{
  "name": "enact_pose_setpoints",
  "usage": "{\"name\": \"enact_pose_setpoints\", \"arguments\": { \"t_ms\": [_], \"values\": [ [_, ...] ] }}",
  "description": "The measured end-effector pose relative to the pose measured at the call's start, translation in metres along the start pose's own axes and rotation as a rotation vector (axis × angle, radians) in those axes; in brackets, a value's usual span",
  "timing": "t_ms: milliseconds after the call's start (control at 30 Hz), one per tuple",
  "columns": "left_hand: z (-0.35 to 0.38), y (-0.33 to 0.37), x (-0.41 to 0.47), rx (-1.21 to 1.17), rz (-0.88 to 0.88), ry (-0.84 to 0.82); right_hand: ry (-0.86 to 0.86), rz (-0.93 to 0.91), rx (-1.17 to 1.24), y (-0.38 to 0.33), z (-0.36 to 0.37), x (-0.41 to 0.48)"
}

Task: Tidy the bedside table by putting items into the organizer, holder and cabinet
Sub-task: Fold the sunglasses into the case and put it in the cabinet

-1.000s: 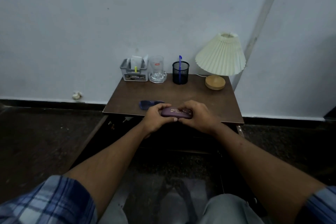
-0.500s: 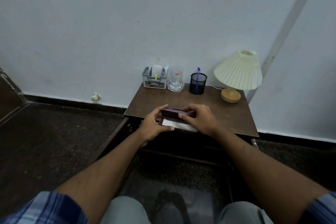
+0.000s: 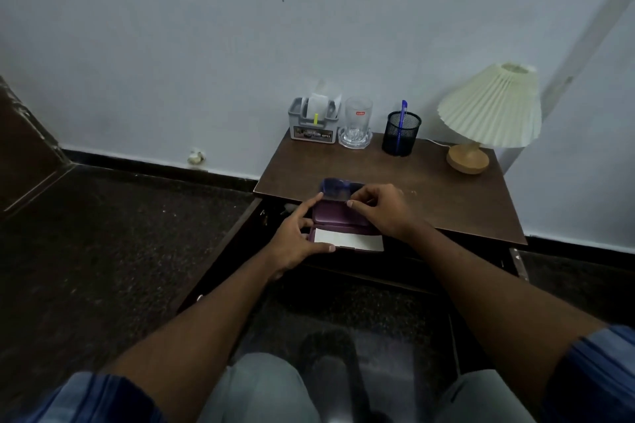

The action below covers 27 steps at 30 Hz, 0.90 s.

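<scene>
A purple glasses case (image 3: 338, 218) lies open at the front edge of the brown bedside table (image 3: 429, 182), a white cloth (image 3: 347, 240) showing inside it. My left hand (image 3: 297, 239) grips the case's near left end. My right hand (image 3: 381, 208) pinches the raised lid. Just behind the case lie blue-tinted glasses (image 3: 338, 187), half hidden by my fingers. At the back stand a grey organizer (image 3: 313, 122) with papers and a black mesh pen holder (image 3: 401, 134) with a blue pen.
A glass (image 3: 357, 122) on a clear coaster stands between organizer and holder. A cream pleated lamp (image 3: 488, 113) fills the back right corner. The cabinet door (image 3: 220, 251) under the table hangs open on the left. Dark floor surrounds the table.
The case was shut between both hands a second ago; now its lid is lifted fully and the white cloth shows. The camera view has shifted so the table sits further right.
</scene>
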<state>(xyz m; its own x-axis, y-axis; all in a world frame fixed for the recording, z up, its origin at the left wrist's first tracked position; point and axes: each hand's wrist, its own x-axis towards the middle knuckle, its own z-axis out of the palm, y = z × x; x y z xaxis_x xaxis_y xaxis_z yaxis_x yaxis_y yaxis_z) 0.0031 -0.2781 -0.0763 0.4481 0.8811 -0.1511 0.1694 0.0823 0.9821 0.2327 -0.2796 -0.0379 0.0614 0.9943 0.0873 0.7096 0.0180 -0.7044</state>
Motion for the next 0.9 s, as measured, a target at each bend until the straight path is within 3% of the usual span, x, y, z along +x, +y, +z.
{"name": "enact_pose_setpoints", "arguments": {
  "t_ms": [200, 467, 633, 900],
  "values": [
    [-0.004, -0.012, -0.002, -0.036, -0.056, 0.013, -0.037, 0.001, -0.028, 0.0, 0.011, 0.005],
    [-0.007, -0.022, -0.003, -0.037, -0.09, 0.015, 0.178, -0.003, -0.046, -0.001, 0.008, 0.025],
    [-0.004, -0.031, 0.001, -0.035, -0.103, 0.02, 0.119, 0.044, -0.19, 0.014, 0.022, 0.046],
    [-0.001, -0.045, 0.005, -0.027, -0.114, 0.001, 0.113, 0.096, -0.193, 0.022, 0.046, 0.061]
  ]
}}
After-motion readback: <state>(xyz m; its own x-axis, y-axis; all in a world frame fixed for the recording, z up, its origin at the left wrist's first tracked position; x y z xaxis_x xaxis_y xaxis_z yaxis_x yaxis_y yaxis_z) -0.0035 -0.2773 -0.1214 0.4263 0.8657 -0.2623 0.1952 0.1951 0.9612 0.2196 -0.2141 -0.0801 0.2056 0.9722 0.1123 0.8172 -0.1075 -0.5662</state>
